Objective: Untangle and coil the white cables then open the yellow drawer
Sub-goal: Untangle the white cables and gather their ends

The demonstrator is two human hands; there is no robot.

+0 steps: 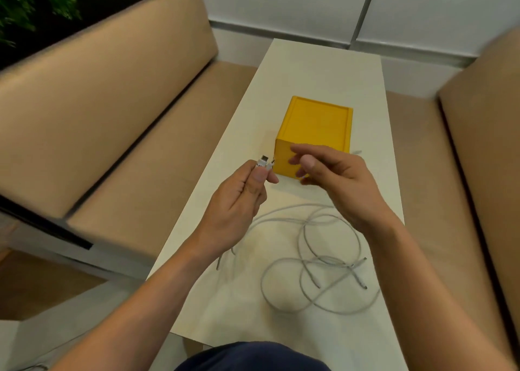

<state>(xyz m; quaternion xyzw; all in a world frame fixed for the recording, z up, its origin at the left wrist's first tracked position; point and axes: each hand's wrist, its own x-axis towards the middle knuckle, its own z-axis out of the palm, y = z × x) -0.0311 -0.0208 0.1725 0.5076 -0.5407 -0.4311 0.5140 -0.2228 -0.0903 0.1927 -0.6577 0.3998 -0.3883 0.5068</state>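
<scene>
White thin cables (332,261) lie tangled on the pale rectangular table (323,69), beneath and nearer than both hands. Left hand (242,199) pinches two plug ends (266,164), pointing away. Right hand (337,179), loosely curled and apparently empty, hangs directly above the loops, before the yellow box drawer (318,126).

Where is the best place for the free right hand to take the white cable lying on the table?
Probably at one loose plug end near the right edge of the tangle, pinched from above. The ends lie free on the table, while the middle loops of the white cable cross each other.
</scene>
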